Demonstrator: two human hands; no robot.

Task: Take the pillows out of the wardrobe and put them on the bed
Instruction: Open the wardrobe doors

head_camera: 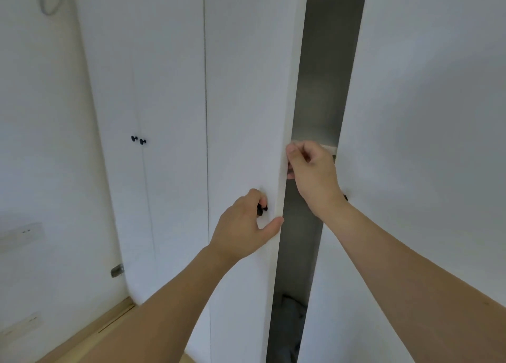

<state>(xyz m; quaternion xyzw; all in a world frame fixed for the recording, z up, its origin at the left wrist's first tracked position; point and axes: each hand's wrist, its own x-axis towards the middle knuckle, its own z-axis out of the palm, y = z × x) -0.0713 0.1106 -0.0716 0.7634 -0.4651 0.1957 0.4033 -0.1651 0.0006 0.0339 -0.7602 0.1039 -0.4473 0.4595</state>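
A tall white wardrobe fills the view. Its left door and right door stand slightly ajar, with a dark gap between them. My left hand grips the black knob on the left door. My right hand curls its fingers round that door's free edge, higher up. Low in the gap lies something dark grey and soft, mostly hidden; I cannot tell if it is a pillow. A shelf edge shows behind my right hand.
Another pair of white doors with two black knobs stands shut to the left. A white wall with a socket plate is at far left. Wooden floor shows at the bottom left. A second black knob peeks from behind my right wrist.
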